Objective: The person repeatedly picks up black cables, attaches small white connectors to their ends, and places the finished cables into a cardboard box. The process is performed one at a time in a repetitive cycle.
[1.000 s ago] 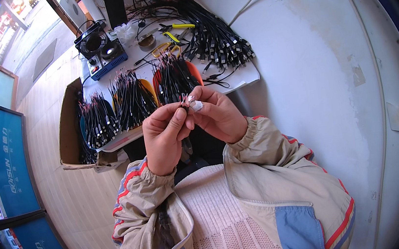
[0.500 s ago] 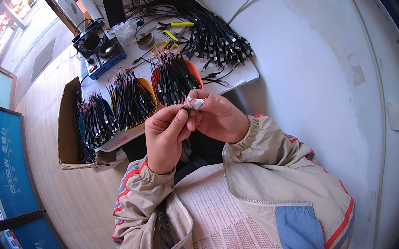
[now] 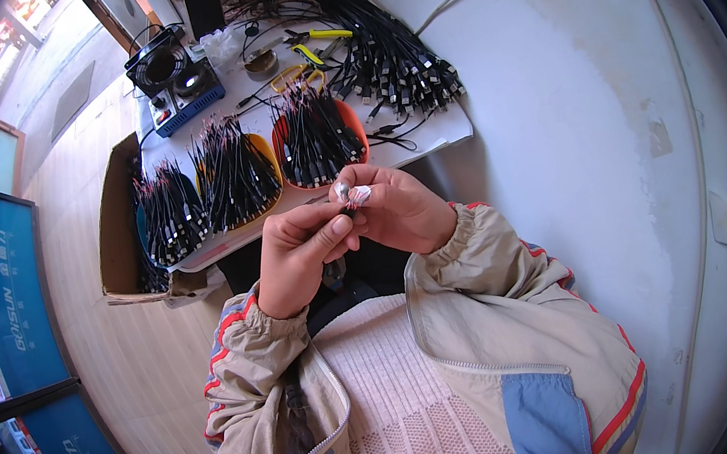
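Both hands meet in front of my chest, just off the table's near edge. My left hand [image 3: 295, 257] pinches a black cable [image 3: 349, 211] between thumb and forefinger, close to the end where thin reddish wires stick out. My right hand [image 3: 402, 213] closes around the same end from the other side, its thumb and forefinger at the wires. White wrapping [image 3: 361, 196] covers its thumb tip, and a whitish patch shows on the forefinger tip. Most of the held cable is hidden by the fingers.
Bundled black cables stand in a red tub [image 3: 354, 123], a yellow tub [image 3: 266, 147] and a bluish tub beside a cardboard box [image 3: 117, 224]. Behind are a blue-fronted device [image 3: 184, 108], a small tin [image 3: 262, 65], yellow-handled pliers [image 3: 329, 34], yellow scissors [image 3: 282, 78] and a cable heap [image 3: 395, 66].
My left thumb has shifted slightly down along the cable. My right thumb and forefinger have parted a little, so the reddish wire ends show more plainly between them.
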The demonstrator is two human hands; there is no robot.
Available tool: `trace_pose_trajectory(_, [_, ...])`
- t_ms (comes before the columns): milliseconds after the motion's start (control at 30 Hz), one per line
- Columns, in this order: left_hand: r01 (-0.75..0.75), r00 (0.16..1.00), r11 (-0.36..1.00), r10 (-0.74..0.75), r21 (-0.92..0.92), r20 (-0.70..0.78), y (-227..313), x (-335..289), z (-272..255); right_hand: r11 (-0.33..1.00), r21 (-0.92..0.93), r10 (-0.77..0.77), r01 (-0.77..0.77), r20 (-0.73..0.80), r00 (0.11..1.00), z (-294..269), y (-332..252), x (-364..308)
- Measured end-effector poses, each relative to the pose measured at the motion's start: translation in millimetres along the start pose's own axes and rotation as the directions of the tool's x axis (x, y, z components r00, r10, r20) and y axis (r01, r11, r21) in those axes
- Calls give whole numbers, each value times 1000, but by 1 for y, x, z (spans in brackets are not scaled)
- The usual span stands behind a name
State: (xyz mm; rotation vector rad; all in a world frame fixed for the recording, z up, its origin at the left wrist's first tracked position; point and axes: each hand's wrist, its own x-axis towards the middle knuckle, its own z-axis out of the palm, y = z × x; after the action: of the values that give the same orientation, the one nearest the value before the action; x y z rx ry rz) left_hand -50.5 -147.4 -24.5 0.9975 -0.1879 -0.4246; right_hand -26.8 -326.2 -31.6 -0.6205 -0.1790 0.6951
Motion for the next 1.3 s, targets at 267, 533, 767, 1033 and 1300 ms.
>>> trace_pose_trajectory(267, [-45,998,995,47,92,-28,0,-3,-1,998,-34,55,-55,-11,998,-2,1,5])
trace_pose_trajectory(533, [11,998,997,-7,74,-60,4,1,-7,996,-82,-44,43,-8,999,-7,10,14])
trace_pose_trajectory(767, [-7,994,994,20,113,-112,6,0,-2,902,-381,-264,202,-118,957,0,15,11])
trace_pose_trajectory(1033, [52,993,995,-43,86,-106,9,-8,-8,862,-482,-258,158,-149,954,2,11,10])
trace_pose_trajectory(1300, [74,993,995,-67,73,-99,7,-15,-15,133,-973,-319,190,139,937,12,2,6])
